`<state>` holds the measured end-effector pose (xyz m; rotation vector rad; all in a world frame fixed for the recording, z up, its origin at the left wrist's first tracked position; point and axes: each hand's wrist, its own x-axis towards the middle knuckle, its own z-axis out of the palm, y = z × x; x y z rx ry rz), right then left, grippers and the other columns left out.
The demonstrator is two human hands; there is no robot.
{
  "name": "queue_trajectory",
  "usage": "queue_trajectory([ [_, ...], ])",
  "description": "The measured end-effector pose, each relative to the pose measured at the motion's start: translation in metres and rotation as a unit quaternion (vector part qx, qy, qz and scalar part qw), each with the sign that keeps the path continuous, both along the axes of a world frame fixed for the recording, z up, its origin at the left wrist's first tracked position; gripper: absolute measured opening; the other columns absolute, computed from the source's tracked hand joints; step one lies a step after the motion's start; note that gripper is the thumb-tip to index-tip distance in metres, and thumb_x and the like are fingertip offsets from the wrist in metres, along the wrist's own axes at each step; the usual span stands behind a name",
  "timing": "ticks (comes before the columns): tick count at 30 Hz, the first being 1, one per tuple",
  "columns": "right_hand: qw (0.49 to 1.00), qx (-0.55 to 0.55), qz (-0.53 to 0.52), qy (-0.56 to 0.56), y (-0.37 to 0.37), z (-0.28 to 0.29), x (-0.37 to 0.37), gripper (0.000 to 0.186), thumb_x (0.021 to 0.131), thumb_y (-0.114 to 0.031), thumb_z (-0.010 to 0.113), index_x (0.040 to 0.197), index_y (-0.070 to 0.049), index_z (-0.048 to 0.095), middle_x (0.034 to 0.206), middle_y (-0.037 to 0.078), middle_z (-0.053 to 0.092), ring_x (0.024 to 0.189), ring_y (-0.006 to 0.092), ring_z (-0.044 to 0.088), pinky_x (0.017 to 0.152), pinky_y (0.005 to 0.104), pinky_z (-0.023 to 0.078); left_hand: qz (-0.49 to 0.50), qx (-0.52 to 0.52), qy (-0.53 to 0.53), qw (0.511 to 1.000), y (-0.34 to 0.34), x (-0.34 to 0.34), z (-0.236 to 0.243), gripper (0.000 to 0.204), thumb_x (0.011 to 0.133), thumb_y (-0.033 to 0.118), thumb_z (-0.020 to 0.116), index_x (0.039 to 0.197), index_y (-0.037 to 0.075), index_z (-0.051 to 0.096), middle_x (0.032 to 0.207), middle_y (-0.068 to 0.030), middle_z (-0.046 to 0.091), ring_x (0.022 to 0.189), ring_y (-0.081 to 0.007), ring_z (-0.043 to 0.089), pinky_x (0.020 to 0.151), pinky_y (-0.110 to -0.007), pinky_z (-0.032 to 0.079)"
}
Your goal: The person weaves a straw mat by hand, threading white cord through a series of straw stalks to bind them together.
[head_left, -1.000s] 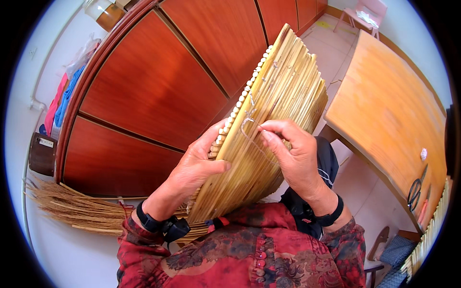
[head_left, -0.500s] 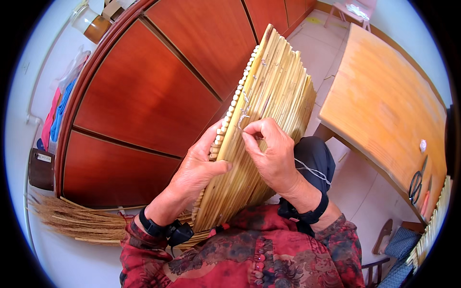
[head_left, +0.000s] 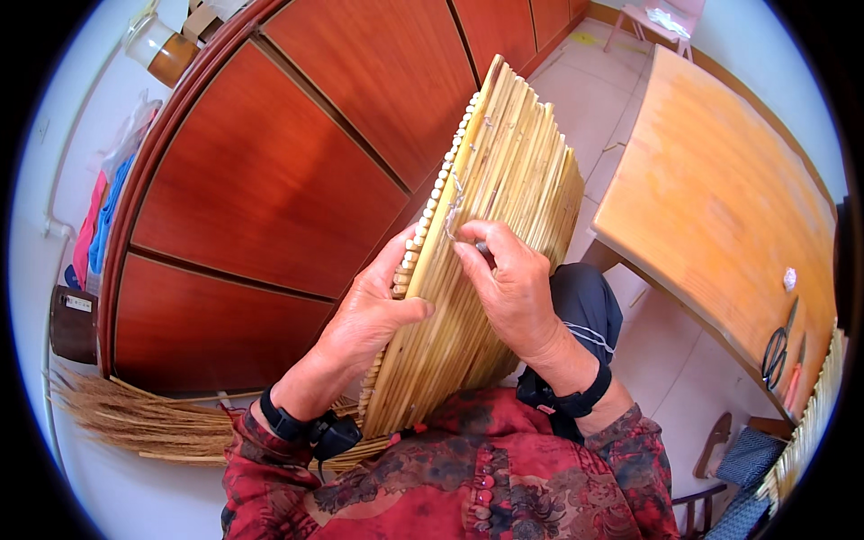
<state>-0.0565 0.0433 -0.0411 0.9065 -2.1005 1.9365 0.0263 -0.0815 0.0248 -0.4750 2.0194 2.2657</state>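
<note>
A panel of pale yellow stalks (head_left: pixel 504 180), laid side by side, stands tilted before me, its lower end at my lap. My left hand (head_left: pixel 364 310) grips its left edge, thumb on the face and fingers behind, beside a row of round cut ends (head_left: pixel 436 193). White thread stitches (head_left: pixel 453 214) run down near that edge. At the lowest stitch, thumb and index finger of my right hand (head_left: pixel 513 283) pinch the thread. A small dark object (head_left: pixel 486 251) shows between its fingers; its kind is unclear. More white thread (head_left: pixel 589 337) trails across my knee.
A wooden table (head_left: pixel 711 171) at right bears scissors (head_left: pixel 776 351), a red-handled tool (head_left: pixel 794 382) and a small white wad (head_left: pixel 789 279). Reddish-brown panelled furniture (head_left: pixel 270 171) rises at left. Bundled brush-like stalks (head_left: pixel 148 418) lie lower left. A pink chair (head_left: pixel 661 20) stands far back.
The panel's upper end has dipped slightly down and left. My right hand stays pinched near the stitches, with the dark object showing more clearly. The surroundings have shifted a little in view.
</note>
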Motion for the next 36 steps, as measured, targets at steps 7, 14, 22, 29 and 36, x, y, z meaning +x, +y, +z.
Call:
queue_trajectory([
  [7, 0.997, 0.044, 0.013, 0.067, 0.006, 0.002, -0.017, 0.01, 0.078, -0.007, 0.059, 0.083, -0.003, 0.051, 0.072, 0.012, 0.055, 0.065, 0.0285, 0.058, 0.056, 0.0365, 0.047, 0.004, 0.007, -0.006, 1.0, 0.001, -0.001, 0.0, 0.072, 0.069, -0.013, 0.049, 0.136, 0.003, 0.029, 0.124, -0.0049, 0.046, 0.111, -0.011, 0.046, 0.094, -0.025, 0.036],
  [14, 0.953, 0.14, -0.091, 0.253, 0.007, 0.008, -0.031, 0.01, 0.076, -0.005, 0.059, 0.082, -0.005, 0.049, 0.07, 0.009, 0.051, 0.063, 0.0255, 0.057, 0.054, 0.0344, 0.046, -0.008, -0.009, -0.023, 1.0, 0.003, -0.006, 0.004, 0.071, 0.069, -0.012, 0.049, 0.136, 0.003, 0.029, 0.123, -0.0045, 0.046, 0.111, -0.011, 0.046, 0.094, -0.024, 0.036],
  [22, 0.999, 0.007, 0.021, -0.026, 0.008, -0.003, -0.022, 0.008, 0.081, -0.009, 0.057, 0.081, -0.002, 0.052, 0.073, 0.014, 0.057, 0.067, 0.031, 0.058, 0.057, 0.0355, 0.046, -0.012, 0.006, -0.018, 1.0, 0.002, -0.006, 0.004, 0.074, 0.068, -0.012, 0.05, 0.137, 0.003, 0.028, 0.126, -0.0049, 0.045, 0.114, -0.012, 0.045, 0.096, -0.026, 0.035],
  [29, 0.997, -0.025, 0.035, -0.062, 0.027, -0.001, -0.027, 0.009, 0.082, -0.008, 0.058, 0.087, -0.002, 0.059, 0.079, 0.014, 0.061, 0.072, 0.029, 0.061, 0.062, 0.0332, 0.048, -0.007, 0.024, -0.024, 0.999, 0.002, -0.005, 0.004, 0.075, 0.067, -0.01, 0.051, 0.137, 0.003, 0.027, 0.128, -0.0064, 0.044, 0.116, -0.0136, 0.044, 0.098, -0.027, 0.034],
  [36, 0.991, 0.07, -0.006, 0.112, 0.032, 0.02, -0.012, 0.008, 0.078, -0.007, 0.061, 0.086, -0.005, 0.062, 0.074, 0.01, 0.058, 0.068, 0.0272, 0.058, 0.06, 0.0342, 0.047, -0.018, 0.015, -0.022, 0.999, 0.004, -0.007, 0.006, 0.074, 0.068, -0.011, 0.051, 0.137, 0.004, 0.029, 0.126, -0.0051, 0.045, 0.114, -0.0124, 0.045, 0.096, -0.026, 0.035],
])
